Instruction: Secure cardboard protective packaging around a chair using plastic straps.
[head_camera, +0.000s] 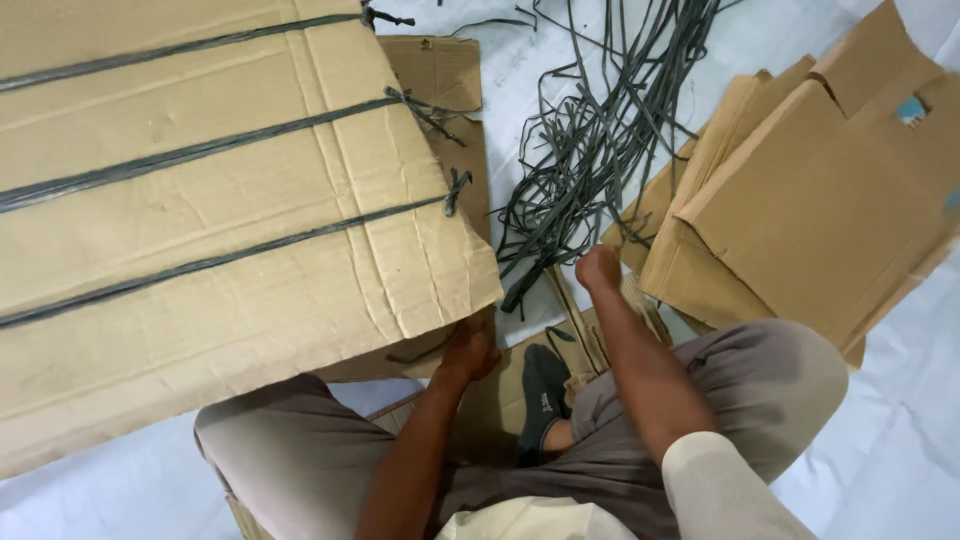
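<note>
Our knees frame the left hand (470, 350), curled under the corner of the tied cardboard bundle (230, 220) above it, while our right hand (598, 268) closes around straps (590, 150) just beyond it, so we grip one strap cleanly.

At two o'clock from my lap a stack of folded brown cardboard (820, 200) leans on the white floor sheet (900, 440). One piece carries a small blue sticker (911, 110) near its top corner. My grey trousers (760, 390) and one dark sock (543, 395) sit at six o'clock.
</note>
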